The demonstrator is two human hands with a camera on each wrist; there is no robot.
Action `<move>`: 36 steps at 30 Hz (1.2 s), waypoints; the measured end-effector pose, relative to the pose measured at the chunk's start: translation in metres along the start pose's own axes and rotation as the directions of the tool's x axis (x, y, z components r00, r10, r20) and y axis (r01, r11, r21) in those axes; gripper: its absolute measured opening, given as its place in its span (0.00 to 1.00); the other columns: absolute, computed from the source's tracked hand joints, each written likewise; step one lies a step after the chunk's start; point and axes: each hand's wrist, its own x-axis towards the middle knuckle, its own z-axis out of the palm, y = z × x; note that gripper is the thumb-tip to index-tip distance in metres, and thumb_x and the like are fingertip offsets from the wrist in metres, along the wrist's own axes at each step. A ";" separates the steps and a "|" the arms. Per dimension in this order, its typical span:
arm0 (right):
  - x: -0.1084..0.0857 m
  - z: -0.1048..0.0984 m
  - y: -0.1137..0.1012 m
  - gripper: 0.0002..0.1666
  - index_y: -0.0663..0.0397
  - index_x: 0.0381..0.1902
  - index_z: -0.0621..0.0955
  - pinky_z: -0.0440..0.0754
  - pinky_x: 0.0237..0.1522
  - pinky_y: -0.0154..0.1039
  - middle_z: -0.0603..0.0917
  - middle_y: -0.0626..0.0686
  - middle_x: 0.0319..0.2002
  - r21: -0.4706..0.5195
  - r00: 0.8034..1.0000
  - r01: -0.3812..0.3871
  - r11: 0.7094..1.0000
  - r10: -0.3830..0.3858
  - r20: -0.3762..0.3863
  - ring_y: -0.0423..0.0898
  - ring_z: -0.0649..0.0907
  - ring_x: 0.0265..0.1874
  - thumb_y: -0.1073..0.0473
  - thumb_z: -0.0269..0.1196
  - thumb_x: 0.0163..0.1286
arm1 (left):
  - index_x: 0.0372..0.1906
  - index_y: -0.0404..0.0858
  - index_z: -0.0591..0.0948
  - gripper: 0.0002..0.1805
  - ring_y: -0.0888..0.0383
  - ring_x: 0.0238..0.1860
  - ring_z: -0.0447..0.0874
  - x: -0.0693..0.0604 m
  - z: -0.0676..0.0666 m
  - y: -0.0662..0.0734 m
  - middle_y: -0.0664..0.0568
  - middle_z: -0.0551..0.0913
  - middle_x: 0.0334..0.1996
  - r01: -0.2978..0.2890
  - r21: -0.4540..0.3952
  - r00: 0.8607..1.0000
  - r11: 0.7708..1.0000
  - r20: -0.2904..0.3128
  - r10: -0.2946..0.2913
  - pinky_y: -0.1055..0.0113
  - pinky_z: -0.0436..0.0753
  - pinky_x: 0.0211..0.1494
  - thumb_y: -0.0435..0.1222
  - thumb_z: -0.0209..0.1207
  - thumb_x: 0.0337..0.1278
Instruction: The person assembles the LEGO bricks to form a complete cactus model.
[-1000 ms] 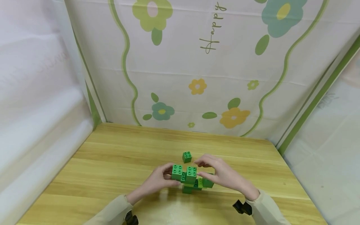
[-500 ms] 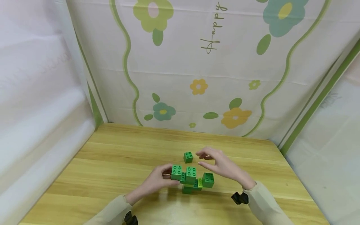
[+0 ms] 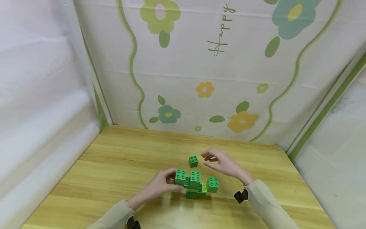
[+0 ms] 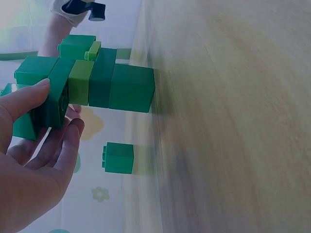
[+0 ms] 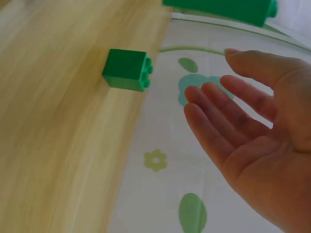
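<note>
My left hand [image 3: 163, 183] grips the left end of a joined structure of green toy building bricks [image 3: 195, 179], thumb on the near side and fingers behind. Seen from the left wrist, this structure [image 4: 100, 85] has dark green bricks stacked with lighter lime-green ones. At its right end sits a green brick [image 3: 213, 184]. My right hand [image 3: 224, 163] hovers beyond that end, its fingers apart and gently bent, holding nothing. Just left of its fingertips a loose green brick [image 3: 193, 161] stands studs up on the table, not touching the hand; it also shows in the right wrist view.
The wooden table [image 3: 137, 149] extends to all sides of the bricks. White cloth with printed flowers [image 3: 177, 63] rises behind its far edge, and more white cloth [image 3: 43, 95] hangs at the left and right. Black wrist straps [image 3: 241, 196] sit at the sleeves.
My right hand has drawn back from the structure's right-end brick, toward the far side of the table, uncovering that brick. The left hand keeps its hold with little movement; the head view shifts slightly.
</note>
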 end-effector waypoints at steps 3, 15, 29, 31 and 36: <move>0.004 0.003 0.008 0.18 0.53 0.56 0.79 0.86 0.53 0.51 0.84 0.55 0.52 0.017 0.999 -0.034 0.999 0.034 0.030 0.52 0.86 0.48 0.59 0.64 0.70 | 0.53 0.35 0.80 0.22 0.58 0.45 0.85 0.000 0.001 0.000 0.40 0.85 0.46 0.006 -0.002 1.000 1.000 0.000 -0.006 0.71 0.87 0.49 0.31 0.70 0.51; 0.023 0.014 0.036 0.19 0.56 0.57 0.78 0.85 0.55 0.50 0.82 0.64 0.55 0.071 0.991 -0.091 0.993 0.084 0.103 0.56 0.85 0.51 0.62 0.64 0.69 | 0.54 0.34 0.80 0.23 0.54 0.47 0.86 -0.001 0.002 -0.001 0.39 0.85 0.47 0.011 -0.021 1.000 1.000 0.000 -0.011 0.71 0.87 0.50 0.31 0.70 0.51; 0.039 0.025 0.058 0.27 0.67 0.62 0.74 0.84 0.57 0.50 0.78 0.68 0.59 0.109 0.977 -0.116 0.987 0.094 0.189 0.61 0.83 0.54 0.64 0.66 0.67 | 0.54 0.35 0.80 0.22 0.56 0.47 0.86 0.000 0.002 -0.001 0.39 0.85 0.48 0.022 -0.022 1.000 1.000 -0.004 -0.022 0.70 0.87 0.51 0.30 0.69 0.52; 0.041 0.027 0.060 0.28 0.68 0.62 0.73 0.84 0.57 0.50 0.78 0.68 0.59 0.113 0.976 -0.113 0.987 0.089 0.199 0.61 0.83 0.54 0.65 0.66 0.67 | 0.54 0.35 0.80 0.22 0.56 0.47 0.86 0.000 0.002 -0.001 0.39 0.85 0.48 0.020 -0.021 1.000 1.000 -0.005 -0.020 0.70 0.87 0.52 0.30 0.69 0.52; 0.045 0.031 0.061 0.28 0.66 0.63 0.74 0.84 0.57 0.48 0.79 0.66 0.60 0.097 0.974 -0.111 0.989 0.089 0.210 0.59 0.83 0.55 0.64 0.66 0.66 | 0.55 0.35 0.80 0.23 0.56 0.47 0.86 0.001 0.001 0.000 0.39 0.85 0.48 0.016 -0.023 1.000 1.000 -0.008 -0.016 0.70 0.87 0.52 0.30 0.70 0.52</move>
